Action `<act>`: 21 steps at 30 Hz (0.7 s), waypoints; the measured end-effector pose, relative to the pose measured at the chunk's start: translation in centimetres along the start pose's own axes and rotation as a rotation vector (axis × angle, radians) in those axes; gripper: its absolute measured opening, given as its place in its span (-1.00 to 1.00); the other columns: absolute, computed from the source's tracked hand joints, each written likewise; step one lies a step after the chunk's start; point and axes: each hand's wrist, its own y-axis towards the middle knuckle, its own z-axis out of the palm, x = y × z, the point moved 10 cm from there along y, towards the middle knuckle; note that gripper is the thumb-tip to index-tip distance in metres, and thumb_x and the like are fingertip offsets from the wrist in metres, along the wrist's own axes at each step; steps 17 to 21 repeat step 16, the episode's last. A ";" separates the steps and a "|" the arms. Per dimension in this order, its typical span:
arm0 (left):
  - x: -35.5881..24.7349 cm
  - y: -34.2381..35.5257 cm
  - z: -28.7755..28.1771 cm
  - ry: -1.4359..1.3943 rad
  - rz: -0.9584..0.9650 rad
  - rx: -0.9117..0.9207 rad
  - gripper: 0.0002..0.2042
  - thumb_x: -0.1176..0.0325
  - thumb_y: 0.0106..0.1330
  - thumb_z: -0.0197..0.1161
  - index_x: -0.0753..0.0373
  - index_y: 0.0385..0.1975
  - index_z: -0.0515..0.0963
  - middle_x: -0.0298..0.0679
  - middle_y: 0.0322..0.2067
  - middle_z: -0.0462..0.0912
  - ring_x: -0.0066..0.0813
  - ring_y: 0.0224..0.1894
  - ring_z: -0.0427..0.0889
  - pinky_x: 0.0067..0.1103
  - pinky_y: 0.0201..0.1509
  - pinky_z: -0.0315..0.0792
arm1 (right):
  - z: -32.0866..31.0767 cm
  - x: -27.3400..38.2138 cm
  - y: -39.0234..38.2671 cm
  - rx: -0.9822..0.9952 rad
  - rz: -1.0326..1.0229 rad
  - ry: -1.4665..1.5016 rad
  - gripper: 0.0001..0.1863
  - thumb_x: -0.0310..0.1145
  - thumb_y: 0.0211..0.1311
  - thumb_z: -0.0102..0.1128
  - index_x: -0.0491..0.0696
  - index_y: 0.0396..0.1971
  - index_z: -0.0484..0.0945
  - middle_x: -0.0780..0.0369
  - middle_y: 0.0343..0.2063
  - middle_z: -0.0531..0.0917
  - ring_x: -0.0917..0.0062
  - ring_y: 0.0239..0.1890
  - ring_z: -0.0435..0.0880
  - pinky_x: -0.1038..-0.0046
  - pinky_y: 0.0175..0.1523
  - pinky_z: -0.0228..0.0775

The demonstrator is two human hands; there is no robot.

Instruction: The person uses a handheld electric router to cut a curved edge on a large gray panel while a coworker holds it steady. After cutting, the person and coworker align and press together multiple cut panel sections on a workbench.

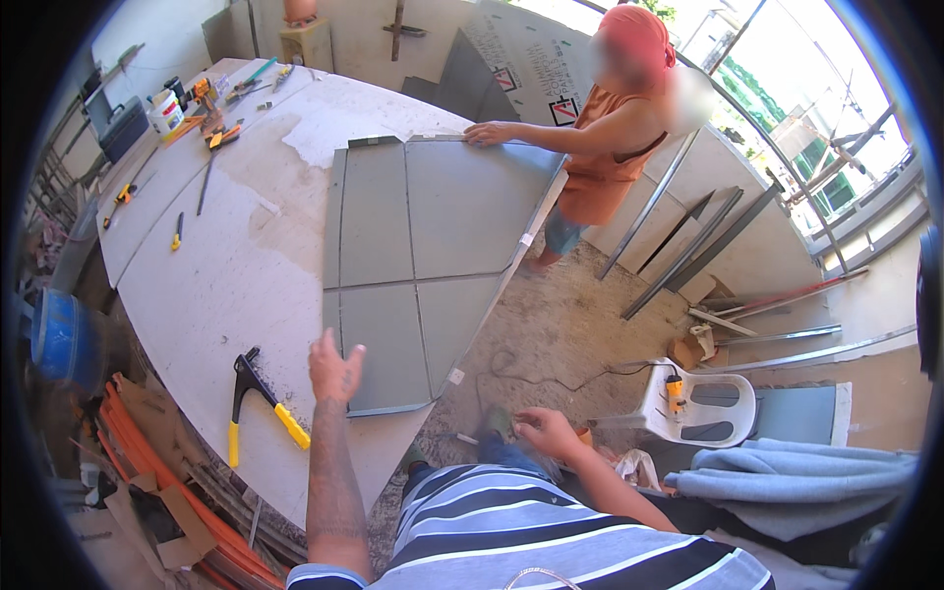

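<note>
A grey folded panel (457,202), scored with crossing grooves, lies on the white table, its right side along the table's edge. My left hand (334,372) is open, fingers spread, at the panel's near left edge; whether it touches the panel is unclear. My right hand (547,433) hangs in the air in front of my body, fingers loosely bent and nothing visible in them. Left of my left forearm lies a black two-handled tool with yellow grips (264,398), resembling a hand riveter. Across the table, a co-worker's hand (490,133) rests on the panel's far edge.
Various hand tools (218,138) and a white bucket (165,116) stand toward the table's far left. On the right, a white plastic chair (703,403) holds a yellow power tool (675,391), its cord trailing over the floor. Metal profiles (688,251) lean behind the co-worker (615,138).
</note>
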 end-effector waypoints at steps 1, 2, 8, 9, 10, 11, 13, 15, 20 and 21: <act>1.7 1.0 -0.2 -0.024 -0.131 -0.011 -0.22 0.00 0.38 0.42 0.35 0.47 0.36 0.19 0.37 0.44 0.12 0.47 0.38 -0.16 0.56 0.31 | -0.6 -0.8 0.7 0.009 0.051 0.082 -0.58 -0.22 0.37 0.41 -0.14 0.11 0.74 0.06 -0.10 0.84 0.32 -0.04 0.82 0.30 0.11 0.61; 2.8 1.8 0.1 -0.053 -0.254 -0.021 -0.21 -0.03 0.38 0.41 0.37 0.47 0.35 0.21 0.36 0.44 0.13 0.47 0.38 -0.16 0.56 0.31 | -1.7 -1.7 1.7 0.028 0.057 0.083 -0.57 -0.21 0.37 0.41 -0.14 0.12 0.73 0.07 -0.10 0.84 0.35 -0.04 0.81 0.31 0.11 0.61; 3.7 4.1 1.4 0.238 -0.251 -0.051 -0.10 -0.15 0.28 0.48 0.41 0.44 0.36 0.23 0.34 0.47 0.14 0.42 0.45 -0.14 0.51 0.36 | -6.8 -3.7 12.6 0.021 -0.085 0.178 -0.53 -0.21 0.37 0.42 -0.15 0.18 0.70 0.05 -0.08 0.84 0.38 -0.03 0.81 0.33 0.14 0.62; 3.7 4.2 1.1 0.190 -0.306 -0.084 -0.09 -0.15 0.26 0.50 0.42 0.44 0.36 0.22 0.34 0.47 0.14 0.41 0.47 -0.14 0.51 0.37 | -7.4 -3.1 14.3 0.056 -0.062 0.211 -0.46 -0.14 0.36 0.40 -0.16 0.22 0.67 -0.01 0.05 0.78 0.25 0.12 0.76 0.27 0.25 0.56; 3.4 4.2 0.9 0.141 -0.359 -0.113 -0.07 -0.16 0.24 0.51 0.43 0.43 0.37 0.22 0.33 0.48 0.13 0.40 0.48 -0.15 0.51 0.37 | -7.9 -2.5 15.9 0.090 -0.034 0.244 -0.38 -0.06 0.35 0.39 -0.17 0.26 0.64 -0.07 0.17 0.72 0.11 0.26 0.70 0.21 0.36 0.51; 3.4 4.2 0.7 0.093 -0.410 -0.138 -0.06 -0.17 0.22 0.53 0.43 0.43 0.37 0.21 0.33 0.49 0.13 0.39 0.49 -0.15 0.51 0.38 | -8.3 -1.6 17.4 0.089 0.005 0.306 -0.34 -0.03 0.36 0.38 -0.15 0.31 0.60 -0.07 0.22 0.69 0.12 0.30 0.67 0.21 0.39 0.48; 3.5 5.2 1.4 0.063 -0.432 -0.081 -0.03 -0.17 0.20 0.55 0.43 0.44 0.36 0.21 0.35 0.48 0.11 0.41 0.47 -0.15 0.52 0.36 | -7.4 -1.7 20.4 0.087 0.087 0.394 -0.26 0.04 0.37 0.36 -0.13 0.40 0.53 -0.07 0.32 0.62 0.12 0.38 0.60 0.22 0.43 0.43; 3.1 6.7 2.6 -0.018 -0.412 -0.049 0.00 -0.16 0.19 0.57 0.38 0.49 0.30 0.21 0.42 0.42 0.11 0.46 0.44 -0.17 0.55 0.33 | -5.5 -3.6 24.3 0.108 0.171 0.430 -0.18 0.10 0.37 0.34 -0.10 0.48 0.45 -0.07 0.40 0.55 0.11 0.44 0.54 0.22 0.48 0.38; 3.3 7.1 2.7 -0.067 -0.384 -0.045 0.02 -0.15 0.20 0.57 0.33 0.53 0.25 0.21 0.47 0.37 0.11 0.49 0.40 -0.19 0.58 0.30 | -4.4 -3.8 25.1 0.147 0.194 0.495 -0.14 0.13 0.35 0.35 -0.09 0.50 0.43 -0.05 0.44 0.51 0.07 0.46 0.51 0.21 0.52 0.33; 3.3 7.1 2.7 -0.067 -0.384 -0.045 0.02 -0.15 0.20 0.57 0.33 0.53 0.25 0.21 0.47 0.37 0.11 0.49 0.40 -0.19 0.58 0.30 | -4.4 -3.8 25.1 0.147 0.194 0.495 -0.14 0.13 0.35 0.35 -0.09 0.50 0.43 -0.05 0.44 0.51 0.07 0.46 0.51 0.21 0.52 0.33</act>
